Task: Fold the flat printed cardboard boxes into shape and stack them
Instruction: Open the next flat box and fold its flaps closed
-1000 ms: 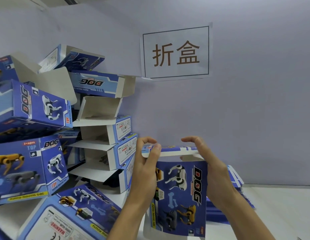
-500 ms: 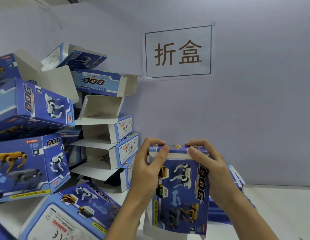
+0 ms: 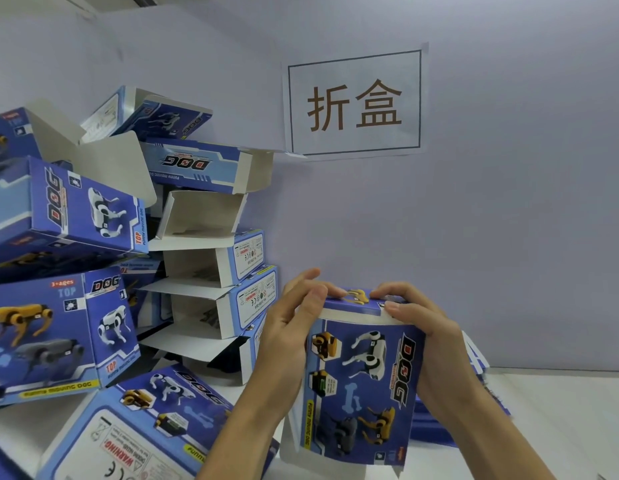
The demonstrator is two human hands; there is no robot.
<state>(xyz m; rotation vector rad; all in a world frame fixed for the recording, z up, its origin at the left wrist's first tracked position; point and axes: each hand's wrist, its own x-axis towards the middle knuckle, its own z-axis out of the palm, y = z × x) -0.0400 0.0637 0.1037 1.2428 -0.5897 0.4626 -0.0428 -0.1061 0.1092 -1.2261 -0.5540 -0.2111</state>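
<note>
You grip the box (image 3: pixel 363 386) upright between both hands, left hand (image 3: pixel 287 341) and right hand (image 3: pixel 436 358) curled over its top flap, the pile of folded boxes (image 3: pixel 93 271) lying nearer your left

Two hands (image 3: pixel 287 344), one sign (image 3: pixel 355 103)

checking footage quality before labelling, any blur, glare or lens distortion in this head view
Head view: even, soft lighting with no glare on the blue printed cardboard box held by the left hand and right hand; wide-angle bending tilts the pile of folded blue boxes near the left edge; large print reads clearly, small print is soft; the white paper wall sign is sharp.
</note>
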